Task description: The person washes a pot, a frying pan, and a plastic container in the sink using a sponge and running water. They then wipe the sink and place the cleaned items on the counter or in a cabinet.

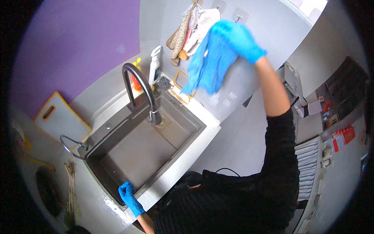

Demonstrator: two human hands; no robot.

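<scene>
My right hand [241,41], in a blue glove, is raised by the wall and grips a blue cloth [214,64] that hangs down from it. The cloth is slightly blurred. Wall hooks [238,18] show just above this hand, and other cloths [204,26] hang to its left. My left hand [127,194], also gloved in blue, is at the near left corner of the dark sink [140,158]. Its fingers look curled, and whether they hold anything is not visible. Over the basin arches a black faucet [143,84].
Behind the sink stand a white spray bottle [155,67], an orange bottle [136,80] and a steel scrubber [164,83]. A cutting board [62,118] leans at the left. Green onions [71,190] lie on the counter, with water [114,206] pooled near the sink corner.
</scene>
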